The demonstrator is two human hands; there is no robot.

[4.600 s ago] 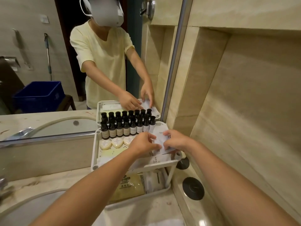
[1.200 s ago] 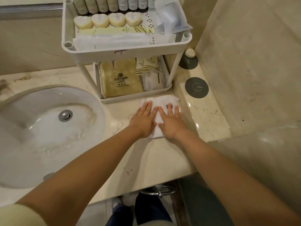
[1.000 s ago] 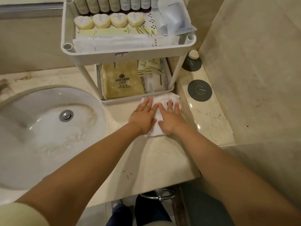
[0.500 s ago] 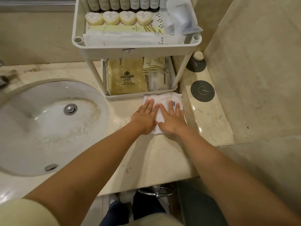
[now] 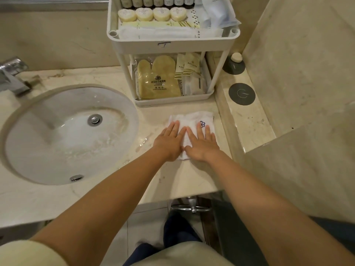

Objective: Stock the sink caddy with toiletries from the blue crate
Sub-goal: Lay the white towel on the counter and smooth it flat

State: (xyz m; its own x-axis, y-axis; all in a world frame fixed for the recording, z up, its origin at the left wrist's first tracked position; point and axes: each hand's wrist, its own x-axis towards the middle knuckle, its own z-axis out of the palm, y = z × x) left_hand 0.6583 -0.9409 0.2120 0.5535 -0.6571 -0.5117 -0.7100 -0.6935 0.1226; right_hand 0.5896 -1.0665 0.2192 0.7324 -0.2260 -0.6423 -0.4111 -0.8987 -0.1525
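The caddy (image 5: 172,46) is found standing at the back of the worktop (image 5: 192,175), just right of the basin (image 5: 67,135). It is of smooth white plastic, two tiers with rounded corners joined by thin posts.

Upper tier: four pale, wrapped soaps (image 5: 144,14), rounded and roughly heart-shaped, are set in one row. Behind them a row of labelled bottles (image 5: 151,0) is cut off by the frame edge, so their number cannot be told. Long flat paper packets (image 5: 169,32) are laid along the front, and crinkled bluish film packs (image 5: 217,14) are piled at the right.

Lower tier: one yellow, coarse-textured mitt (image 5: 158,79) in clear film is noted at the left. Two cream sachets (image 5: 189,66) with green stripes are seen at the right, over white packets.

One white cloth (image 5: 189,120), folded square, soft and creased, with a small blue flower emblem, lies on the worktop just in front of the caddy, apart from it. The left hand (image 5: 170,140) and right hand (image 5: 201,143) are pressed flat on it side by side, fingers straight and slightly spread; nothing is gripped.

The worktop is polished beige stone with wet patches. The basin is oval, white and glazed, with one chrome drain (image 5: 94,120). One angular metal tap (image 5: 11,75) is recorded at the left. Two dark round discs (image 5: 242,94) are set in the right ledge.
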